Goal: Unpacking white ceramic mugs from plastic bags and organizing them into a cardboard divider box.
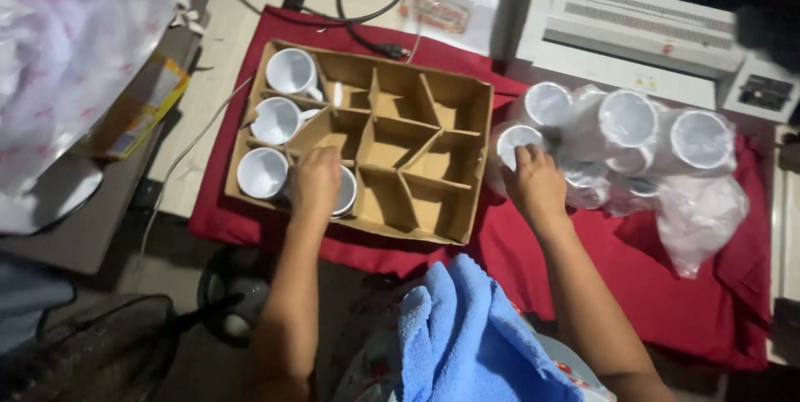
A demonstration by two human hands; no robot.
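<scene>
Inside the box [467, 119], left hand [315, 181] covers a mug [345, 194]; right hand [533, 185] grips another [512, 142].

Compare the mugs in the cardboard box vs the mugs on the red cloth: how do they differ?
The boxed mugs are unwrapped, each in its own divider cell of the cardboard box. The mugs on the red cloth are in clear plastic bags, bunched together with no dividers. Both sets are white and sit mouth-up.
</scene>
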